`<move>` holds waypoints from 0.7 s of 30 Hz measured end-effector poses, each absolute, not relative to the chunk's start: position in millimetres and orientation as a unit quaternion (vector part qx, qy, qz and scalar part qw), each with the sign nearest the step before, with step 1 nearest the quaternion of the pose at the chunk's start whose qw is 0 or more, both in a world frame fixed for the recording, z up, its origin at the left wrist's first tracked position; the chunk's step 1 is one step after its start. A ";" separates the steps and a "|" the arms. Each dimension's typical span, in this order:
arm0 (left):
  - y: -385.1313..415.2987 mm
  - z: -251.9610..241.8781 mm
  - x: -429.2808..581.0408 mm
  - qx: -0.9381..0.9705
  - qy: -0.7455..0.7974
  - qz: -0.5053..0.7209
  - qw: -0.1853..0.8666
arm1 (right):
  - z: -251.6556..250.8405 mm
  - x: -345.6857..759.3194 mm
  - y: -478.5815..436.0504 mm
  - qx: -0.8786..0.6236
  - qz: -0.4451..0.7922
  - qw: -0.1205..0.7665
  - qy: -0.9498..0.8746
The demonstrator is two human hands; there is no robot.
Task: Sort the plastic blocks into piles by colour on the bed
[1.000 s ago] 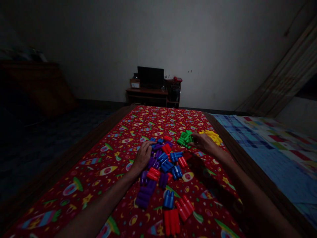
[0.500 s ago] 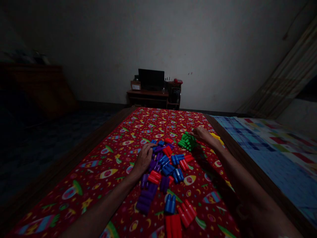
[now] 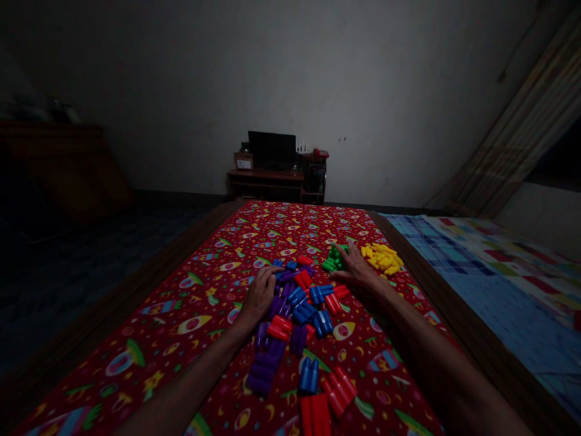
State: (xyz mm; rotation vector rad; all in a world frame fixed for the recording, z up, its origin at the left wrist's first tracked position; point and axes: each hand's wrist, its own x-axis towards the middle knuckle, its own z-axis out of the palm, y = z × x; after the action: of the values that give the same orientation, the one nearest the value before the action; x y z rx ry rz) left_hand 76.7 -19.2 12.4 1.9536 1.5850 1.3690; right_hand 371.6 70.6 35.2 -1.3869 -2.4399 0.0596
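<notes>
My left hand point(image 3: 261, 292) lies at the left edge of a mixed pile, its fingers stretched out and resting by the purple plastic pieces point(image 3: 282, 298) and blue plastic pieces point(image 3: 305, 311). My right hand point(image 3: 357, 267) reaches over the heap of green plastic pieces point(image 3: 332, 260) with thumb and fingers spread, and partly covers it. Right of that hand sits a heap of yellow plastic pieces point(image 3: 384, 259). Red plastic pieces point(image 3: 280, 327) are scattered through the mixed pile. All have rounded, tube-like shapes, several of them joined side by side.
A red patterned cloth point(image 3: 190, 357) covers the table, whose brown edge point(image 3: 411, 261) shows at the right. Nearer me lie a blue piece point(image 3: 309, 375) and large red pieces point(image 3: 315, 415). Beyond stand a desk with a monitor point(image 3: 272, 149) and a bed point(image 3: 494, 290).
My right hand has moved slightly left and nearer, from a pinched shape at the green heap's far right to spread fingers over it. The yellow heap has come into fuller view. My left hand stays by the pile.
</notes>
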 end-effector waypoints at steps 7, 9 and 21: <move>-19.8 14.5 76.2 0.682 0.546 0.467 0.135 | 18.3 359.0 87.5 -0.481 -0.033 0.234 -0.844; -19.8 14.9 76.4 0.683 0.547 0.466 0.134 | 17.4 355.3 89.0 -0.493 -0.045 0.244 -0.834; -22.1 16.7 76.0 0.683 0.551 0.459 0.138 | 20.7 343.1 95.3 -0.524 -0.064 0.254 -0.810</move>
State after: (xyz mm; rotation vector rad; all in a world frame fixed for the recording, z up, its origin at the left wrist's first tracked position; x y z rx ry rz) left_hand 76.0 -22.1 16.7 1.9753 1.5933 1.3274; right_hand 343.1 95.3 20.7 -1.4246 -2.2005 -0.1752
